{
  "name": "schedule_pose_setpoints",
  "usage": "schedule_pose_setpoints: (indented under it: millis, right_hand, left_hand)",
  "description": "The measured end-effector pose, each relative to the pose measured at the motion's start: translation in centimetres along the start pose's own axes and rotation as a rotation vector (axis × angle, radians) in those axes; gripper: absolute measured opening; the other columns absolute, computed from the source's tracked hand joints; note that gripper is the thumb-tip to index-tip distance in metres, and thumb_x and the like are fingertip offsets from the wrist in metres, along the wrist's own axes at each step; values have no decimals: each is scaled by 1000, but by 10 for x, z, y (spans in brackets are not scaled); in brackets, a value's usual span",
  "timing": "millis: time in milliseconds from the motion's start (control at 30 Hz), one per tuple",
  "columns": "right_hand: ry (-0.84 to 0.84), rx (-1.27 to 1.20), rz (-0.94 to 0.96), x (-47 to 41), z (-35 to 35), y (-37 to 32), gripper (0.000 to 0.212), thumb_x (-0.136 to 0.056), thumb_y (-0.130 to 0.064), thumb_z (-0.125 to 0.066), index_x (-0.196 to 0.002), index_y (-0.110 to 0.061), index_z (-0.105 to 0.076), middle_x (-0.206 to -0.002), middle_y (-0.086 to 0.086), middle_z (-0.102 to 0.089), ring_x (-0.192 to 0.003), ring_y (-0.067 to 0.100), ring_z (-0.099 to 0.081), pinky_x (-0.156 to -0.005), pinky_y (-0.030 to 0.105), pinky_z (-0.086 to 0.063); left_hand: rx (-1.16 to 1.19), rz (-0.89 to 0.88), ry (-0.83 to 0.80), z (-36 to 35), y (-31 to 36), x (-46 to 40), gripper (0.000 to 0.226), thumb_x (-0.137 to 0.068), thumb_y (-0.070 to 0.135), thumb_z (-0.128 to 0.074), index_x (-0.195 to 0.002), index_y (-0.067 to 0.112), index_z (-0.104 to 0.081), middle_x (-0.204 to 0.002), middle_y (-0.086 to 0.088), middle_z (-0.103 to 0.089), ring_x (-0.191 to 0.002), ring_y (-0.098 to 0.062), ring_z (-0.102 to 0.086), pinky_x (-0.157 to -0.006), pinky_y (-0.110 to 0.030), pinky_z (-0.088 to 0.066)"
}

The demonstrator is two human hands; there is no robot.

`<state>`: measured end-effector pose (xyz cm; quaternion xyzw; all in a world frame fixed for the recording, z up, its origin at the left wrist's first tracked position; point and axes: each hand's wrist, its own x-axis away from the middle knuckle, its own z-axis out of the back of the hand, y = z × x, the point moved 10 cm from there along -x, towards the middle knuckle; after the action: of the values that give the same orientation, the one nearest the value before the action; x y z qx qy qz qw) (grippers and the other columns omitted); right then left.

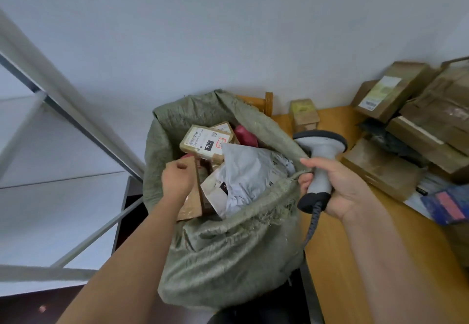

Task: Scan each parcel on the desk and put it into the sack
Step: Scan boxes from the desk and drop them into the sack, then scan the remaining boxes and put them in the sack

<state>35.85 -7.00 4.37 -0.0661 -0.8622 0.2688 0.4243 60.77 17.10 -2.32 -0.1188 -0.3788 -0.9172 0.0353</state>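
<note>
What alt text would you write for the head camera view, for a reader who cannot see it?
A person's left hand lowers a brown cardboard parcel into a full green woven sack, while the right hand grips a grey barcode scanner. More cardboard parcels lie stacked on the wooden desk to the right.

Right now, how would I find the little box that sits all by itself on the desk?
Start at the big green sack in the middle and look just past its right rim to the wooden desk. At the desk's far end by the wall stands a small brown box. It stands alone with a yellowish top, while the other boxes are bigger and heaped at the right.
</note>
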Motion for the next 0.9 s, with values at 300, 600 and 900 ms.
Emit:
schedule_pose_setpoints:
  millis: [300, 600, 900]
  right_hand:
    - [69, -18, 9, -21, -20, 47, 11, -87, -8, -68, -86, -11, -57, -59, 0, -53, -42, 7, -47, -40, 16, -43]
    - [50, -411, -52, -41, -35, 76, 20, -83, 0, -50, -74, -15, -41, -49, -3, -43, -43, 6, -43, -42, 17, -40]
    - [-409, -637, 360, 28, -112, -33, 24, -71, -3, -55, -58, -16, -39, -48, -8, -41, -42, 5, -42, -48, 17, -38]
  left_hand:
    - [300, 641, -122, 5, -178, 14, 93, -72, 26, -86, -141, 1, -29, -126, -18, -49, -116, -35, -53, -97, -46, -48]
    - [969, 657, -137, 42, -125, -6, 30, -98, 35, -49, -100, 8, -62, -98, -16, -64, -94, -28, -61, -88, -46, -52]
    - [1348, 349, -142, 127, -38, -23, 45, -90, 17, -34, -122, 6, -64, -119, -16, -67, -108, -32, -64, -95, -47, -51]
